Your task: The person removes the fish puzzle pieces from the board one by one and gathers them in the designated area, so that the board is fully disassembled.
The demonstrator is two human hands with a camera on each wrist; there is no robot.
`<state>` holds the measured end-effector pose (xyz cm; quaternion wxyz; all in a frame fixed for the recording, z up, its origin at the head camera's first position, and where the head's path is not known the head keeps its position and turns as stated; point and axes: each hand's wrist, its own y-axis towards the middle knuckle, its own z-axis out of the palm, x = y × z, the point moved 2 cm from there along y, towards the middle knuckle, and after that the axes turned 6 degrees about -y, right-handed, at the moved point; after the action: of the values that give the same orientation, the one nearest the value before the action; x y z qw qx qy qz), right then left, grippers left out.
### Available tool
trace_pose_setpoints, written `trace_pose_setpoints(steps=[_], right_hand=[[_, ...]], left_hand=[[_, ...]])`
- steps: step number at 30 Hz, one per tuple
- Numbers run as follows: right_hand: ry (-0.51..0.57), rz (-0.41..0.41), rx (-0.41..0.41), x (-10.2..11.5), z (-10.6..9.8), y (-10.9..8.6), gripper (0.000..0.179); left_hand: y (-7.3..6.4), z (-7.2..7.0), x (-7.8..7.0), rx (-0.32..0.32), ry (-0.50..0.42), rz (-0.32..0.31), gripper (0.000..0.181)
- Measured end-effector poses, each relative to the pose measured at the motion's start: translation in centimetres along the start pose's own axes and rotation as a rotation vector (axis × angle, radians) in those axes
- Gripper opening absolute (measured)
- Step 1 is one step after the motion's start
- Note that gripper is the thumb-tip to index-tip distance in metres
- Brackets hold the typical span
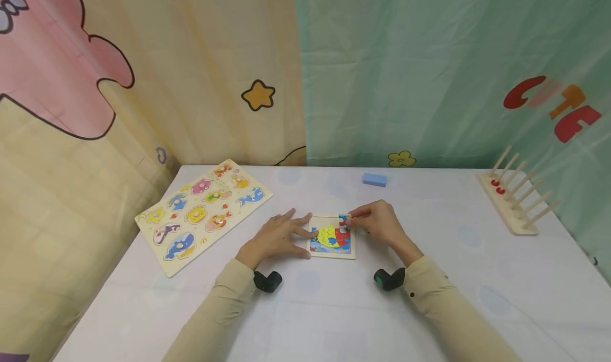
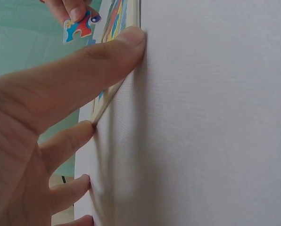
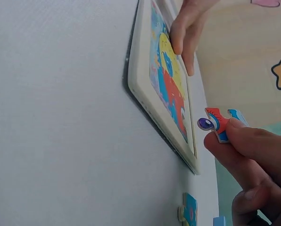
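A small square jigsaw [image 1: 334,255] in a pale wooden frame lies on the table, its picture a yellow and red fish with bare wood along the top. My left hand [image 1: 277,236] is spread at its left side, thumb and fingertips against the frame's edge. Thumb and fingertips of my right hand [image 1: 379,224] pinch a red and blue jigsaw piece [image 3: 213,120] with an eye on it, above the frame's upper right corner. A loose blue and yellow piece [image 3: 190,209] lies beyond that corner in the right wrist view; in the head view my right hand hides it.
A sea-animal knob puzzle board [image 1: 173,269] lies at the left. Near the table's back edge is a blue block [image 1: 374,179]. At the right stands a wooden peg rack [image 1: 506,205] with red pieces on it. Curtains [image 1: 420,60] hang behind the table.
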<state>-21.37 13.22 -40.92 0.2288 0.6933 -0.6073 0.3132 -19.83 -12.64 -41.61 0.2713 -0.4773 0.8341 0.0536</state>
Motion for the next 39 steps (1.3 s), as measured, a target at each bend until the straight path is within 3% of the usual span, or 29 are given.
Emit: trace_pose_setpoints(steps=[11,24,39], right_hand=[[0.078,0.198,0.070,-3.7,-3.4,-0.6,0.034],[0.038,0.259,0.068,-7.6,-7.4,-2.5,0.045],[-0.078,0.333,0.036,-9.0,-8.2,-3.1,0.041]], left_hand=[[0.0,-0.1,-0.1,0.008,-0.004,-0.012,0.056],[0.0,-0.1,0.0,-0.001,-0.014,-0.014,0.055],[0.0,-0.1,-0.1,0.006,-0.004,-0.020,0.057]])
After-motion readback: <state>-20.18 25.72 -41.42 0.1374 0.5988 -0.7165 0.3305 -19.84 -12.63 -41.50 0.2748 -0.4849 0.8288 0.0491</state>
